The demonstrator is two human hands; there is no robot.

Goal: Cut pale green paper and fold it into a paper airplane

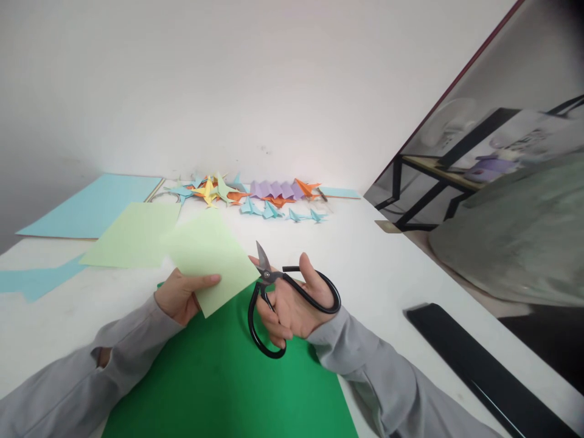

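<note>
My left hand [182, 295] pinches a light green sheet of paper [214, 255] by its lower edge, thumb on top. The sheet is tilted, held above a green mat [228, 377]. In my right hand [292, 307], palm up, lies a pair of scissors [314, 301] with black loop handles. Some fingers curl through the lower loop and the thumb is raised beside the upper one. The scissor blades are parted, and the paper's right corner is close to them; whether it lies between them I cannot tell.
Folded paper figures [223, 190] in several colours line the wall, beside a pleated purple paper [276, 190]. Leftward are a blue sheet [91, 207], another light green sheet [137, 234] and a blue offcut [41, 280]. A long black object [483, 365] lies at right.
</note>
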